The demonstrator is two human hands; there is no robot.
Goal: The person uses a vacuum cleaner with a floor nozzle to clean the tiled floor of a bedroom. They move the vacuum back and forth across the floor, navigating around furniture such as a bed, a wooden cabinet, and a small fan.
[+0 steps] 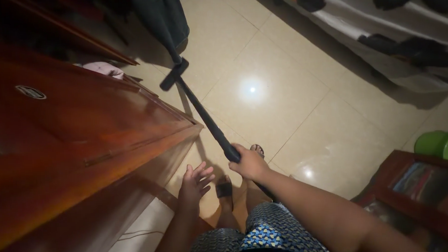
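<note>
Right hand (pixel 249 163) clenched around a long, stiff, light-looking mop handle (pixel 208 119), best held near its top; left hand (pixel 194 184) spread empty.

Layout: the wooden cabinet (pixel 73 132) stands at left, the bed (pixel 381 28) at far right. The mop handle (pixel 203 117) runs over the floor (pixel 283 103) between them, held by the right hand (pixel 249 163); the left hand (pixel 194 182) hangs beside the cabinet's corner.
</note>
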